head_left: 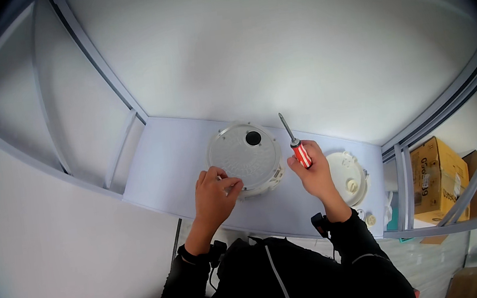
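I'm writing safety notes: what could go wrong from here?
The screwdriver in the right grip has its shaft bare and could scratch the round white housing if it swings. The left grip, at the housing's rim, might get jabbed by the tip. The small cream piece near the table's front edge could get knocked off.

Tabletop (157, 165) is backed by white wall (273, 43), flanked by grey metal framing (451, 228); cardboard box (424, 185) placed right of tabletop.

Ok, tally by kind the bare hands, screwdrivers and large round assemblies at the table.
Left hand, right hand: 2
Red-handled screwdriver: 1
Left round assembly, right round assembly: 2
Total: 5
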`<control>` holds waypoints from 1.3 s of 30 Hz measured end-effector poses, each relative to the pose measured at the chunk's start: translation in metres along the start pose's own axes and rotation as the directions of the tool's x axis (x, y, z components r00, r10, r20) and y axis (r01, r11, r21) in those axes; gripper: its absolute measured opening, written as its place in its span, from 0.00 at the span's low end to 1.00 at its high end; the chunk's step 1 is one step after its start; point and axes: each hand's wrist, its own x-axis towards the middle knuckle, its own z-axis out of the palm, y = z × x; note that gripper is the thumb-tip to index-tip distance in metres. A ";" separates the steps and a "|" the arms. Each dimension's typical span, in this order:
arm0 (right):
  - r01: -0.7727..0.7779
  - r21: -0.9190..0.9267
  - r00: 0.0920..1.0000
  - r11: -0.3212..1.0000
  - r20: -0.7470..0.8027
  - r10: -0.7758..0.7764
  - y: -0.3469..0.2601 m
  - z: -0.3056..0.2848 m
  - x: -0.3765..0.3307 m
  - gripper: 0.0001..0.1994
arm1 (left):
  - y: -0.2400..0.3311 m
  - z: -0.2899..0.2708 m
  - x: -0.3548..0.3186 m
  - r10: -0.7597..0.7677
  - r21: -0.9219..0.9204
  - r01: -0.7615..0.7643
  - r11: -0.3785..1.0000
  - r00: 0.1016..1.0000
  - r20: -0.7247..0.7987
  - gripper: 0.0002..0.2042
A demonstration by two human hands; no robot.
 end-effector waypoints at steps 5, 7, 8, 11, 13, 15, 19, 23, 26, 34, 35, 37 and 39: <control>-0.005 0.027 0.999 1.000 0.052 0.003 -0.010 -0.002 -0.006 0.10 | 0.005 -0.008 0.006 -0.006 -0.008 0.007 1.000 0.996 0.088 0.03; -0.017 0.059 0.997 0.998 0.082 0.012 -0.014 0.000 -0.008 0.09 | 0.006 -0.009 0.008 0.003 -0.005 -0.003 1.000 0.994 0.114 0.03; -0.036 0.076 0.994 0.996 0.102 0.028 -0.015 0.002 -0.010 0.09 | 0.005 -0.009 0.008 0.007 -0.005 -0.007 1.000 0.992 0.128 0.03; -0.058 0.115 0.984 0.992 0.174 0.037 -0.016 0.009 -0.014 0.11 | 0.004 -0.009 0.009 0.013 -0.009 -0.012 1.000 0.984 0.178 0.04; -0.066 0.124 0.975 0.990 0.220 0.037 -0.019 0.013 -0.017 0.12 | 0.006 -0.012 0.012 0.008 -0.015 -0.005 1.000 0.975 0.222 0.04; -0.075 0.125 0.964 0.989 0.261 0.040 -0.023 0.015 -0.018 0.12 | 0.006 -0.014 0.015 0.021 -0.009 -0.020 1.000 0.967 0.253 0.04; -0.056 0.125 0.979 0.991 0.204 0.030 -0.025 0.018 -0.020 0.11 | 0.002 -0.011 0.017 0.092 -0.039 -0.085 0.996 0.975 0.204 0.04; -0.062 0.113 0.990 0.992 0.133 0.047 -0.024 0.017 -0.021 0.09 | -0.007 -0.009 0.027 0.080 -0.108 -0.067 0.992 0.990 0.115 0.05; -0.090 0.096 0.991 0.991 0.112 0.079 -0.031 0.015 -0.023 0.09 | -0.005 -0.012 0.040 -0.143 -0.417 0.229 0.880 0.963 0.228 0.05; 0.004 -0.016 0.976 1.000 0.217 -0.001 -0.052 0.015 -0.030 0.09 | -0.007 -0.007 0.044 -0.165 -0.711 0.159 0.685 0.984 0.061 0.05; 0.018 -0.020 0.973 1.000 0.229 -0.013 -0.054 0.015 -0.030 0.09 | -0.008 -0.007 0.046 -0.171 -0.739 0.145 0.658 0.984 0.041 0.04; 0.035 -0.030 0.968 0.999 0.248 -0.027 -0.057 0.015 -0.030 0.09 | -0.010 -0.007 0.048 -0.173 -0.790 0.148 0.595 0.983 0.053 0.04; 0.046 -0.038 0.965 0.998 0.259 -0.034 -0.061 0.017 -0.030 0.09 | -0.012 -0.009 0.049 -0.174 -0.820 0.148 0.552 0.983 0.061 0.03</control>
